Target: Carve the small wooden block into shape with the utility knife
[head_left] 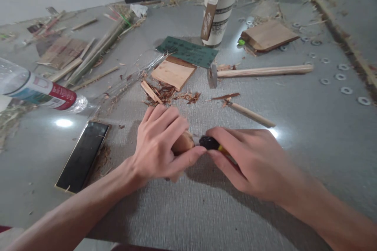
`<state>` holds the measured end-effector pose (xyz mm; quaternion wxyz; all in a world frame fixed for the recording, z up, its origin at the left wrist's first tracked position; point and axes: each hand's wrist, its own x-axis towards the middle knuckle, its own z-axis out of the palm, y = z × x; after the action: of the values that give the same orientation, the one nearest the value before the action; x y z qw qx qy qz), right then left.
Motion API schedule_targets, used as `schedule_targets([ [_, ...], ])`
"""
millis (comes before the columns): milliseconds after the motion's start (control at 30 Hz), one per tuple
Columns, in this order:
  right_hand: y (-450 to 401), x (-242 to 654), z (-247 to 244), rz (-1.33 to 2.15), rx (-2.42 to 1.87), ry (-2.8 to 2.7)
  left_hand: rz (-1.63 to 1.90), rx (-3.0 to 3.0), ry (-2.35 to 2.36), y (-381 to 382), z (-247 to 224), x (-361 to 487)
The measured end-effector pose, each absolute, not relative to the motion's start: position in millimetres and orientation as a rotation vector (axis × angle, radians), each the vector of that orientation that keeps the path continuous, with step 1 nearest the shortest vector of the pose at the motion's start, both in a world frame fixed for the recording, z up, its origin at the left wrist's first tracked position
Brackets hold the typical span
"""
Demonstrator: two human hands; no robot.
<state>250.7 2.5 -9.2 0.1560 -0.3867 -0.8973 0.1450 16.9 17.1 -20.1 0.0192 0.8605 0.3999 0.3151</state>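
My left hand (159, 141) is closed around a rounded piece of wood (183, 143), most of which the fingers hide. In my right hand (253, 160) is a utility knife with a black front end (209, 142) and a bit of yellow behind it. Its blade meets the right end of the wood, where my left thumb reaches close to the knife's tip. Just beyond my left hand lie reddish-brown shavings (167, 93) and a flat wooden block (173, 72). A sheet of green sandpaper (188, 51) rests partly over that block.
A hammer (262, 71) and a short wooden stick (251, 114) lie beyond my right hand. Several washers (341, 77) are scattered at right, near another wooden block (269, 35). A tumbler (219, 11) stands behind. To the left are a plastic bottle (41, 90) and a phone (84, 157).
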Motion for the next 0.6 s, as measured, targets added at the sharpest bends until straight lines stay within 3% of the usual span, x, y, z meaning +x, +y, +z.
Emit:
schedule_targets([
  [600, 4.6, 250.8, -10.2, 0.547, -1.038, -2.497, 1.023, 2.612, 1.267, 19.0, -22.3, 16.9],
])
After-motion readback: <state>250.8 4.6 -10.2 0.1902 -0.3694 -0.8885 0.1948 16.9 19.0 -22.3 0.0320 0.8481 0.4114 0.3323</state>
